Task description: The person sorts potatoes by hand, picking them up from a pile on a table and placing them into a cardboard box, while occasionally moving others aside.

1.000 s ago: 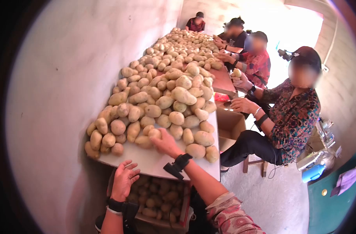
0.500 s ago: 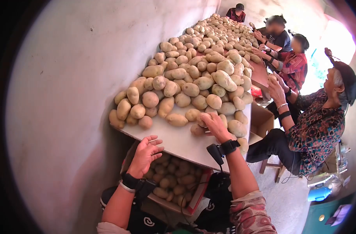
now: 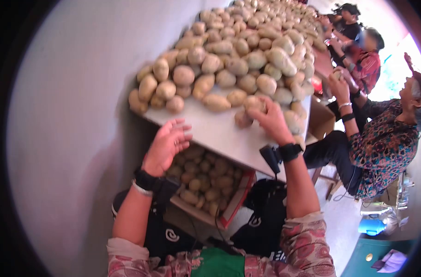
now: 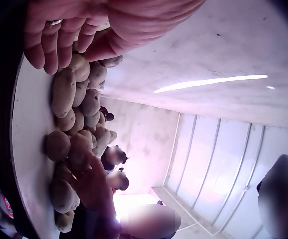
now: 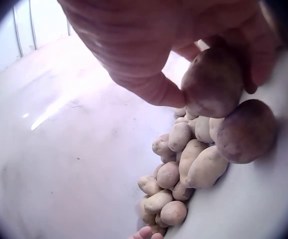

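Note:
My right hand (image 3: pixel 273 121) grips a potato (image 5: pixel 212 82) between thumb and fingers, above the near part of the white table (image 3: pixel 210 123). Beside it a reddish potato (image 5: pixel 246 131) rests on the tabletop. My left hand (image 3: pixel 166 145) hangs at the table's near edge, palm turned inward, with fingers loosely spread and holding nothing. In the left wrist view the left hand (image 4: pixel 104 30) shows relaxed fingers. A large heap of potatoes (image 3: pixel 238 66) covers the table beyond both hands.
Below the table edge stands a box (image 3: pixel 233 205) filled with potatoes. A wall (image 3: pixel 76 92) runs along the left. Several people sit along the right side, the nearest in a patterned shirt (image 3: pixel 390 143), near an open carton (image 3: pixel 320 119).
The head view has shifted and turned. My right hand has moved right relative to the heap and stays closed round a potato; the reddish potato lies by it. The left hand remains empty.

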Motion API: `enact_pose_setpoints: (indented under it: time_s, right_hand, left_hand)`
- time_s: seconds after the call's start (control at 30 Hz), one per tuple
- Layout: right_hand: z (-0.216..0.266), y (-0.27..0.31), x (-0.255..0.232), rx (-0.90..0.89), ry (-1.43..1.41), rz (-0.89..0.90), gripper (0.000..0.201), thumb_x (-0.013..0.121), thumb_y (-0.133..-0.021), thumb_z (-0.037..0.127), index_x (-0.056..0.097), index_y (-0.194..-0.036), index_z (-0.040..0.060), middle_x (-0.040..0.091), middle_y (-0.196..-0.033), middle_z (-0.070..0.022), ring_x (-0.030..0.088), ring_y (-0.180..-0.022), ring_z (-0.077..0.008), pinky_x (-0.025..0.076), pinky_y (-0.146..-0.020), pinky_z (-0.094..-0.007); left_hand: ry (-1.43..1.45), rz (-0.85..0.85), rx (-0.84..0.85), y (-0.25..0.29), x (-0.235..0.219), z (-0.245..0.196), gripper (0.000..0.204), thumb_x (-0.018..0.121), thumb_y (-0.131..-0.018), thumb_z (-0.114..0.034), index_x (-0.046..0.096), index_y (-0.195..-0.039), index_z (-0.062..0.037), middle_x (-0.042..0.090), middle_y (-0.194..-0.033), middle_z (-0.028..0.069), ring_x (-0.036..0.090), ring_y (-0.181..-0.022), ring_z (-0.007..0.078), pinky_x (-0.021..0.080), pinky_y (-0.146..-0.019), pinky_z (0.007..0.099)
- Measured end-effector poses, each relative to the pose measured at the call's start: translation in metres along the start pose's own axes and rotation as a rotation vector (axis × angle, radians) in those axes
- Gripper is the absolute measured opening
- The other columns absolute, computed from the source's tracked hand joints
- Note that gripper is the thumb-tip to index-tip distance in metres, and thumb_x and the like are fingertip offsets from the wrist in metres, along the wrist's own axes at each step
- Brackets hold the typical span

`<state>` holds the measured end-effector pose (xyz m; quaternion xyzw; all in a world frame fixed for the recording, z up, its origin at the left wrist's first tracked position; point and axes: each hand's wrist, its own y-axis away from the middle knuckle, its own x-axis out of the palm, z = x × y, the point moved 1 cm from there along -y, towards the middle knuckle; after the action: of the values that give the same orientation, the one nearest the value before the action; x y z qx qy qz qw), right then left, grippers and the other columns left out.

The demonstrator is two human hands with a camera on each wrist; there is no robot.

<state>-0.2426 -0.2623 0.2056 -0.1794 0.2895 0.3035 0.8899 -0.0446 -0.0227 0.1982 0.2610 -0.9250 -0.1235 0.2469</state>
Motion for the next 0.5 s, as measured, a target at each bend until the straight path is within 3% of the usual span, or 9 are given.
enact_pose_setpoints:
  time_s: [0.03,0.17,0.2,0.4,0.5]
  right_hand:
    - [0.008,0.002,-0.002,0.0,0.007,-0.012,0.062,0.068,-0.073,0.033,0.051,-0.118,-0.0057,0.064,-0.097,-0.0228,0.063,-0.091,-0.0308,0.047,-0.083,-0.0364]
    - [0.014,0.005,-0.002,0.031,-0.2,0.004,0.059,0.073,-0.073,0.026,0.05,-0.119,-0.0041,0.064,-0.093,-0.0112,0.06,-0.078,-0.0136,0.048,-0.073,-0.0271]
    - [0.034,0.013,-0.003,-0.005,-0.401,0.026,0.056,0.073,-0.074,0.019,0.047,-0.12,-0.0017,0.064,-0.092,-0.0091,0.058,-0.079,-0.012,0.047,-0.072,-0.0254]
    - [0.076,0.068,0.007,-0.132,-0.509,0.472,0.045,0.073,-0.076,0.013,0.051,-0.114,0.0077,0.062,-0.097,-0.0022,0.057,-0.087,-0.0076,0.047,-0.077,-0.0255]
    - [0.088,0.102,0.028,-0.083,-0.22,0.646,0.048,0.073,-0.069,0.012,0.052,-0.112,0.0066,0.062,-0.095,-0.0099,0.061,-0.087,-0.018,0.049,-0.077,-0.0308]
  left_hand:
    - [0.003,0.001,0.005,-0.001,0.0,-0.002,0.039,0.051,-0.086,-0.007,0.041,-0.124,-0.0078,0.055,-0.118,0.0089,0.06,-0.094,0.0169,0.051,-0.078,0.0288]
    - [0.003,-0.026,0.012,0.002,-0.008,-0.007,0.038,0.05,-0.087,-0.008,0.041,-0.125,-0.0075,0.055,-0.118,0.0083,0.06,-0.095,0.0163,0.049,-0.08,0.0282]
    - [-0.011,-0.032,0.033,0.004,-0.009,-0.01,0.038,0.05,-0.088,-0.009,0.042,-0.124,-0.0074,0.055,-0.118,0.0081,0.06,-0.095,0.0163,0.049,-0.081,0.0283]
    - [0.047,0.0,0.109,0.01,-0.029,-0.012,0.037,0.053,-0.088,-0.009,0.042,-0.124,-0.0065,0.055,-0.114,0.0087,0.058,-0.097,0.0155,0.049,-0.081,0.0286]
    - [0.02,0.016,0.141,0.014,-0.033,-0.012,0.037,0.052,-0.088,-0.008,0.042,-0.124,-0.0058,0.055,-0.115,0.0087,0.058,-0.098,0.0155,0.049,-0.081,0.0287]
